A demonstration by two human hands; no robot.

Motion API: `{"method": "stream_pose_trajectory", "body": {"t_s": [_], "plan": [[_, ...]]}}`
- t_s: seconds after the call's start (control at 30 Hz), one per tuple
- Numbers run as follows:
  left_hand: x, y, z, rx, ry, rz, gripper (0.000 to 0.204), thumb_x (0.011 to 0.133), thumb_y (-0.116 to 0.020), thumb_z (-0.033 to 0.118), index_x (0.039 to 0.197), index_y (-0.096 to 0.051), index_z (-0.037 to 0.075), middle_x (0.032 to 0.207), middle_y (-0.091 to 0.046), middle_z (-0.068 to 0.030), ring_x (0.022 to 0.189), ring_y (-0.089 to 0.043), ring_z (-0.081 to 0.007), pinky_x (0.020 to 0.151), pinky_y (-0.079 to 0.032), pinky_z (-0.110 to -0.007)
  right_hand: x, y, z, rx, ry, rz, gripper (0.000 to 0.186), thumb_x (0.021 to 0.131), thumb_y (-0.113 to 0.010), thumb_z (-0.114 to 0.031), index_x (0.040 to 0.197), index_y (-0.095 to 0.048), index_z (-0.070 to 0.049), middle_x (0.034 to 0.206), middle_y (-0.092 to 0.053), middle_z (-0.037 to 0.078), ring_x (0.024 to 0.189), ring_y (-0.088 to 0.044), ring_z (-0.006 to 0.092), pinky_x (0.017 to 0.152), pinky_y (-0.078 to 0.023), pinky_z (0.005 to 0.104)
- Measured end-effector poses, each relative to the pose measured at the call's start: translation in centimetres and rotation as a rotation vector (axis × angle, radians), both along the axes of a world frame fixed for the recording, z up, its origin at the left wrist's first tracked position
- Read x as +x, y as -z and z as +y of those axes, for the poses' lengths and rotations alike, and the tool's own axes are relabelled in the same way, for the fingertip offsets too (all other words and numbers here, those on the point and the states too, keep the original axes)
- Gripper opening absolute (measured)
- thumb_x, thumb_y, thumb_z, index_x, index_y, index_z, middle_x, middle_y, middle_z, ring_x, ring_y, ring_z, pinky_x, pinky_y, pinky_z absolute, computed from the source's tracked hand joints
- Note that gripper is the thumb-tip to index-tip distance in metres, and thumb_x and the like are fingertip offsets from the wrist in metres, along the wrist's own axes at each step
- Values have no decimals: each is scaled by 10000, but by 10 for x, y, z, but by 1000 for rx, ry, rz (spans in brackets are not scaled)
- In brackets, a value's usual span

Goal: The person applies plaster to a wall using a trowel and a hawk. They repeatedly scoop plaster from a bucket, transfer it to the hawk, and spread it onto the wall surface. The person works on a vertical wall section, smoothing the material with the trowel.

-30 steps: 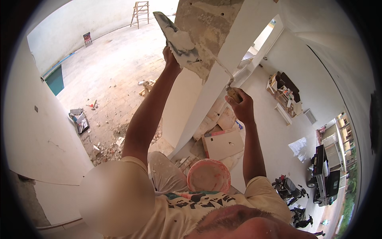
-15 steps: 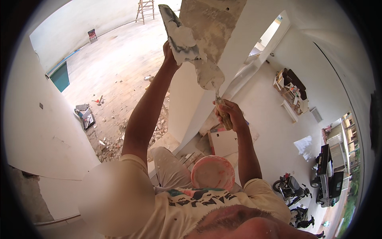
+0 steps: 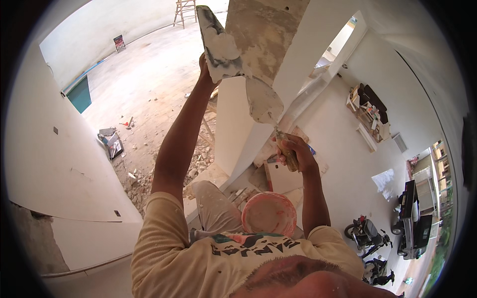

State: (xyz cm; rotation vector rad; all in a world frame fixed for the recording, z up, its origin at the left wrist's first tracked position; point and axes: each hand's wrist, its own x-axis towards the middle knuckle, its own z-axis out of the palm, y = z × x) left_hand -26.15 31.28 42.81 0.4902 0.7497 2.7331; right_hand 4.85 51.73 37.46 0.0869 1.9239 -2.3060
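Raised in front of me, my left hand [image 3: 206, 74] grips a flat plasterer's trowel [image 3: 204, 37] from behind; most of its fingers are hidden. Wet white plaster [image 3: 221, 45] lies in a thick smear across that plate. My right hand [image 3: 299, 153], lower and to the right, is closed round the worn wooden handle of a pointed trowel [image 3: 264, 102]. Its plaster-coated blade points up, close to the plate's lower corner. Just beyond both tools is a rough, patchy tan wall surface [image 3: 266, 37] between white-finished faces.
Below my hands, a red-rimmed bucket [image 3: 269, 214] stands by my leg. Rubble [image 3: 144, 184] covers the ground at left. A wooden ladder [image 3: 185, 12] is far off. Furniture [image 3: 368, 111], motorcycles [image 3: 367, 236] and a dark vehicle [image 3: 412, 218] are at right.
My right hand and the pointed trowel have moved slightly down and right. The left hand's plate has shifted a little left. The whole view has also shifted slightly.
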Motion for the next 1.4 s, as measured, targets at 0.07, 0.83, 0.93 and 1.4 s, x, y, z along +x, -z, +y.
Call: {"method": "stream_pose_trajectory", "body": {"t_s": [0.07, 0.83, 0.93, 1.4], "plan": [[6, -4, -1, -3, -2, -6, 414, 1024, -371, 299, 1361, -490, 89, 1287, -584, -136, 1133, -622, -306, 946, -549, -474, 4, 1, 5, 4, 4, 5, 442, 944, -613, -292, 1208, -571, 60, 781, -598, 74, 598, -575, 119, 524, -489, 254], [12, 6, -18, -178, 244, 126, 444, 1063, -377, 275, 1439, -384, 39, 1376, -501, -169, 1235, -554, -300, 1029, -508, -488, -33, -66, 41, 506, -20, 46, 276, 957, -630, -209, 1115, -610, 17, 744, -585, 35, 583, -554, 95, 524, -477, 259], [-8, 27, -22, -480, 24, 473, 449, 1045, -451, 262, 1414, -412, 10, 1337, -534, -167, 1182, -594, -294, 992, -538, -470, -32, -60, 39, 513, -43, 24, 274, 955, -632, -197, 1119, -607, 21, 736, -586, 35, 570, -547, 94, 519, -474, 252], [-15, 43, -7, -698, 52, 180, 389, 961, -605, 116, 1323, -528, -4, 1246, -609, -131, 1073, -649, -234, 925, -581, -389, -29, -24, 40, 355, -106, -54, 337, 944, -625, -213, 1142, -600, 60, 699, -595, 56, 517, -555, 110, 502, -485, 263]]}}
